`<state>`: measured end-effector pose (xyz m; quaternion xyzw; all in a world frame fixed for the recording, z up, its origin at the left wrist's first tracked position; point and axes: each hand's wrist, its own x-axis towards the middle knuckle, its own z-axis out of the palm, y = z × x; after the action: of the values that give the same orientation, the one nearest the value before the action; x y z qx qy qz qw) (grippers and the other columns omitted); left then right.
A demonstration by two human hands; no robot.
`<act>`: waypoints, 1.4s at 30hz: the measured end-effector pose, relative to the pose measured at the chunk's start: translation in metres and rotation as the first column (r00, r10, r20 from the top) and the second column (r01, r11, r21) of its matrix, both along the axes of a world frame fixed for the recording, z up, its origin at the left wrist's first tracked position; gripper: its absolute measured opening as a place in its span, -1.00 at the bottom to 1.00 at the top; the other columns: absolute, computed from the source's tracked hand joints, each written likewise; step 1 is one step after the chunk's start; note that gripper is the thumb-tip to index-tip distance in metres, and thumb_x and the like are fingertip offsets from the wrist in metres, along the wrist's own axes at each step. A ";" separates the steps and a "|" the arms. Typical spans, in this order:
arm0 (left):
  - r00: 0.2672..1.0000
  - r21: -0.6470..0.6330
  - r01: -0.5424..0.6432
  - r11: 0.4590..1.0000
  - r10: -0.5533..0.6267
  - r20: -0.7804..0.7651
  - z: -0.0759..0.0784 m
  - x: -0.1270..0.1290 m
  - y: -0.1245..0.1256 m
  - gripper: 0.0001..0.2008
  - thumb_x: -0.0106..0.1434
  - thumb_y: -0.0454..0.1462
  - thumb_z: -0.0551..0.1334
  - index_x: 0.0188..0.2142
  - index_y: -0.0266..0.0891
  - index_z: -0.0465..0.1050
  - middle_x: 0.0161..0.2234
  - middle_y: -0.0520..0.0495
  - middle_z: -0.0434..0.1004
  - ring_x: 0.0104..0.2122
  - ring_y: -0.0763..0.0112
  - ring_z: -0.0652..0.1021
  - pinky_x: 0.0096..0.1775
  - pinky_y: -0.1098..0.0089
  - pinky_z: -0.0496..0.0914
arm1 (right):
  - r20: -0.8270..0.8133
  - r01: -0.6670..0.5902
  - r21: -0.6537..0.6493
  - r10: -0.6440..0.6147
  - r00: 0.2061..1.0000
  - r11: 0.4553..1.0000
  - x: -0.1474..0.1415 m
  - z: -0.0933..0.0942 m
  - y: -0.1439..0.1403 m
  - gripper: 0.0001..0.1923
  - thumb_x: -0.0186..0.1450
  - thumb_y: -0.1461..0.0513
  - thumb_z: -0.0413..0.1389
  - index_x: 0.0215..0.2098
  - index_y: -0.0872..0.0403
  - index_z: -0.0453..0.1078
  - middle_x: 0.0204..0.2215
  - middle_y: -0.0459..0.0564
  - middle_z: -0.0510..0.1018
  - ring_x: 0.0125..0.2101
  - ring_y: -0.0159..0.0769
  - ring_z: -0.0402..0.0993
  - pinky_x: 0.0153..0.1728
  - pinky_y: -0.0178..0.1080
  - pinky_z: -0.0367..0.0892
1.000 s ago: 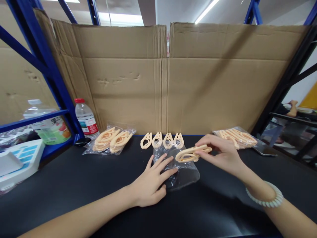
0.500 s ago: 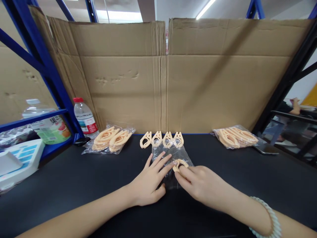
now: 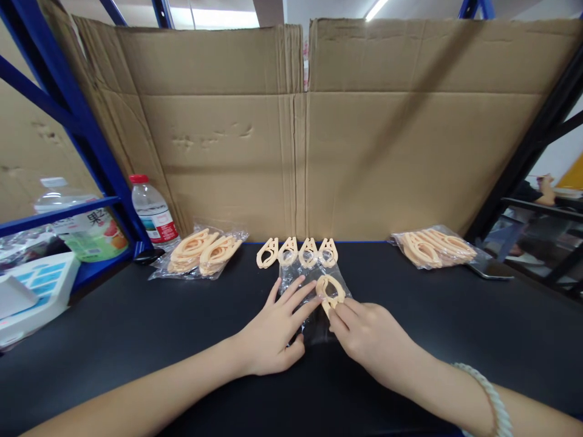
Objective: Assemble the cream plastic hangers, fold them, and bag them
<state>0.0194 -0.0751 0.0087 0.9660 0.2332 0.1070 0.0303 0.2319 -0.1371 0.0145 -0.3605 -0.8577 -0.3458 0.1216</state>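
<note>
My left hand point(image 3: 279, 325) lies with its fingers spread on a clear plastic bag point(image 3: 296, 279) in the middle of the black table. A cream plastic clip point(image 3: 337, 285), shaped like a large clothes peg with a rounded loop, is pinched in my right hand point(image 3: 364, 328). Its loop points away from me, over the bag, and my fingers cover its lower end. Beyond the hands, several similar clips point(image 3: 288, 252) stand in a row, some of them touching or behind the bag's far edge; which, I cannot tell.
Filled bags of clips lie at the left point(image 3: 218, 252) and at the right point(image 3: 435, 247), the latter beside a phone point(image 3: 489, 268). A red-capped water bottle point(image 3: 155, 212) stands back left. Cardboard panels point(image 3: 410, 139) wall off the far side. A white-and-blue device point(image 3: 36, 291) sits far left.
My right hand has turned the clip and moved it slightly, so more of its loop shows over the bag. The left hand stays spread in place. The view has tilted slightly.
</note>
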 end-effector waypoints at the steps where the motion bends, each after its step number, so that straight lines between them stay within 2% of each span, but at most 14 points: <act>1: 1.000 -0.001 0.003 1.000 -0.003 -0.008 0.001 0.000 0.000 -0.22 0.08 -0.38 0.09 0.31 -0.14 -0.06 0.36 -0.15 -0.16 0.31 -0.09 -0.11 0.19 -0.27 -0.19 | -0.015 -0.004 0.017 0.005 1.000 1.000 0.000 0.001 0.002 -0.78 0.18 0.49 0.03 -0.33 0.21 0.48 -0.45 0.10 0.56 -0.41 -0.19 0.48 -0.55 -0.27 0.35; 8: 0.998 -0.032 0.053 0.998 -0.054 -0.030 0.007 0.004 -0.012 -0.29 0.08 -0.38 0.10 0.26 -0.11 0.10 0.35 -0.12 -0.13 0.31 -0.16 -0.09 0.16 -0.32 -0.18 | -0.047 0.044 0.077 -0.041 0.998 0.996 -0.006 -0.004 -0.003 -0.78 0.19 0.47 0.03 -0.32 0.24 0.51 -0.30 0.24 0.56 -0.24 -0.06 0.44 -0.52 -0.21 0.34; 13: 0.995 -0.061 0.090 0.994 -0.092 -0.027 0.009 0.007 -0.020 -0.29 0.05 -0.38 0.13 0.23 -0.09 0.15 0.36 -0.12 -0.13 0.30 -0.18 -0.09 0.16 -0.34 -0.17 | -0.125 0.122 0.046 -0.115 0.985 0.991 -0.009 -0.013 -0.009 -0.78 0.23 0.45 0.03 -0.39 0.14 0.49 -0.34 0.18 0.54 -0.25 -0.11 0.41 -0.54 -0.25 0.31; 18: 0.996 -0.056 0.074 0.996 -0.077 -0.050 0.010 0.008 -0.020 -0.26 0.02 -0.40 0.12 0.24 -0.09 0.15 0.36 -0.14 -0.15 0.31 -0.18 -0.11 0.15 -0.35 -0.19 | -0.142 0.223 0.067 -0.212 0.967 0.972 -0.007 -0.007 0.001 -0.81 0.22 0.45 0.03 -0.30 0.17 0.45 -0.36 0.15 0.52 -0.32 -0.13 0.40 -0.57 -0.26 0.31; 23: 0.995 -0.057 0.069 0.996 -0.072 -0.067 0.009 0.007 -0.021 -0.26 0.02 -0.41 0.11 0.24 -0.09 0.14 0.36 -0.13 -0.19 0.31 -0.16 -0.13 0.16 -0.33 -0.19 | -0.180 0.325 -0.120 -0.342 0.922 0.938 0.003 0.003 0.012 -0.78 0.19 0.45 0.05 -0.22 0.16 0.39 -0.28 0.14 0.49 -0.29 -0.13 0.38 -0.54 -0.27 0.33; 26: 0.996 -0.042 0.072 0.997 -0.074 -0.045 0.008 0.007 -0.022 -0.27 0.03 -0.40 0.12 0.24 -0.07 0.14 0.36 -0.11 -0.15 0.31 -0.15 -0.11 0.17 -0.32 -0.19 | -0.250 0.138 -0.417 -0.260 0.933 0.898 0.019 0.018 0.016 -0.74 0.10 0.43 0.11 -0.23 0.13 0.35 -0.21 0.09 0.45 -0.22 -0.17 0.37 -0.36 -0.24 0.39; 28: 0.997 -0.028 0.073 0.997 -0.074 -0.038 0.007 0.007 -0.022 -0.30 0.05 -0.38 0.13 0.23 -0.08 0.16 0.35 -0.13 -0.12 0.31 -0.15 -0.09 0.17 -0.31 -0.19 | -0.365 -0.145 -0.587 -0.101 0.926 0.797 0.033 0.031 0.024 -0.71 0.07 0.40 0.14 -0.23 0.10 0.32 -0.17 0.02 0.43 -0.17 -0.25 0.36 -0.18 -0.23 0.38; 30: 0.997 -0.015 0.073 0.997 -0.074 -0.029 0.006 0.007 -0.022 -0.32 0.05 -0.35 0.15 0.21 -0.11 0.19 0.34 -0.16 -0.08 0.30 -0.15 -0.07 0.18 -0.29 -0.18 | -0.505 -0.326 -0.614 -0.040 0.862 0.719 0.047 0.039 0.041 -0.66 0.16 0.37 0.09 -0.08 0.06 0.28 -0.08 0.00 0.41 -0.09 -0.28 0.36 -0.11 -0.22 0.36; 31: 0.997 -0.009 0.074 0.997 -0.075 -0.021 0.007 0.007 -0.022 -0.33 0.05 -0.34 0.15 0.20 -0.12 0.20 0.34 -0.17 -0.06 0.30 -0.15 -0.05 0.18 -0.29 -0.18 | -0.560 -0.340 -0.579 -0.059 0.826 0.741 0.053 0.041 0.053 -0.65 0.22 0.36 0.03 -0.02 0.04 0.26 -0.04 0.02 0.41 -0.05 -0.27 0.36 -0.10 -0.19 0.36; 33: 0.997 0.002 0.078 0.997 -0.078 0.000 0.007 0.007 -0.023 -0.34 0.04 -0.32 0.17 0.19 -0.14 0.21 0.32 -0.19 -0.01 0.30 -0.14 -0.02 0.18 -0.27 -0.17 | -0.560 -0.236 -0.495 -0.100 0.823 0.836 0.061 0.039 0.084 -0.60 0.27 0.38 -0.05 0.07 0.06 0.23 0.03 0.08 0.40 0.03 -0.23 0.33 -0.02 -0.11 0.32; 34: 0.997 0.008 0.081 0.997 -0.081 0.010 0.007 0.007 -0.024 -0.35 0.05 -0.32 0.17 0.19 -0.15 0.22 0.32 -0.20 0.00 0.29 -0.13 -0.01 0.19 -0.26 -0.16 | -0.480 -0.133 -0.471 -0.127 0.868 0.872 0.064 0.036 0.101 -0.54 0.24 0.42 -0.05 0.11 0.10 0.22 0.07 0.12 0.38 0.09 -0.19 0.27 0.05 -0.06 0.25; 36: 0.996 0.018 0.086 0.996 -0.087 0.026 0.007 0.007 -0.025 -0.37 0.05 -0.30 0.17 0.17 -0.16 0.23 0.31 -0.21 0.03 0.29 -0.10 0.02 0.19 -0.24 -0.16 | -0.168 0.101 -0.494 -0.209 0.963 0.864 0.065 0.027 0.132 -0.37 0.17 0.51 -0.07 0.20 0.11 0.16 0.19 0.16 0.26 0.20 -0.13 0.12 0.11 -0.02 0.18; 39: 0.995 0.032 0.088 0.996 -0.090 0.040 0.008 0.006 -0.026 -0.40 0.06 -0.28 0.18 0.15 -0.18 0.26 0.29 -0.22 0.06 0.28 -0.08 0.04 0.20 -0.21 -0.16 | -0.032 0.187 -0.534 -0.241 0.970 0.824 0.062 0.017 0.164 -0.26 0.12 0.53 -0.03 0.25 0.05 0.14 0.27 0.18 0.13 0.22 -0.04 0.09 0.06 0.02 0.22; 42: 0.993 0.035 0.095 0.995 -0.098 0.065 0.008 0.004 -0.027 -0.41 0.06 -0.26 0.19 0.13 -0.19 0.28 0.27 -0.22 0.12 0.27 -0.06 0.09 0.21 -0.18 -0.14 | 0.032 0.240 -0.548 -0.267 0.963 0.801 0.061 0.014 0.173 -0.32 0.14 0.50 0.01 0.22 0.08 0.18 0.27 0.23 0.13 0.20 -0.02 0.12 0.03 -0.03 0.25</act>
<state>0.0239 -0.1018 0.0165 0.9724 0.1834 0.1414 0.0278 0.2925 0.0362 0.0283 -0.4994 -0.8615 -0.0910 -0.0138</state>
